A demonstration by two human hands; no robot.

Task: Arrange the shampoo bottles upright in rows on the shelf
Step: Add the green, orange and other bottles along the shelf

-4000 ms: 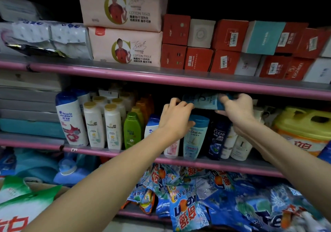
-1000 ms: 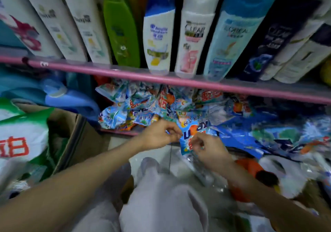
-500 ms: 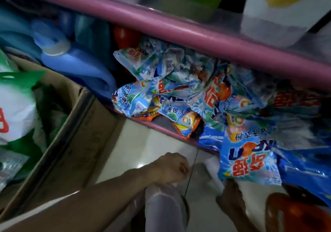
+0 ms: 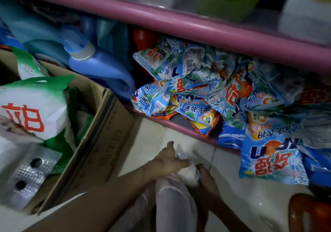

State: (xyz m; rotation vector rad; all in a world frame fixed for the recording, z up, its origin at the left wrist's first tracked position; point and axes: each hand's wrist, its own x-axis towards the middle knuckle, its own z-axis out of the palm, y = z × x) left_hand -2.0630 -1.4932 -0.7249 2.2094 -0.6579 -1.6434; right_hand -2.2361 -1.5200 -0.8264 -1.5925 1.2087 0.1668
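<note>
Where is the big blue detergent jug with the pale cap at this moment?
The blue jug lies tilted on the lowest shelf, left of centre, between the cardboard box and the pile of detergent packets.

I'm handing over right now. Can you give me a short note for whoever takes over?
Both hands are down at the floor: left hand and right hand grip a whitish object, too blurred to identify. Only the bases of the shampoo bottles show, standing on the pink shelf above. How far the rows are finished cannot be judged. Left: check rows, right any leaning bottles.
</note>
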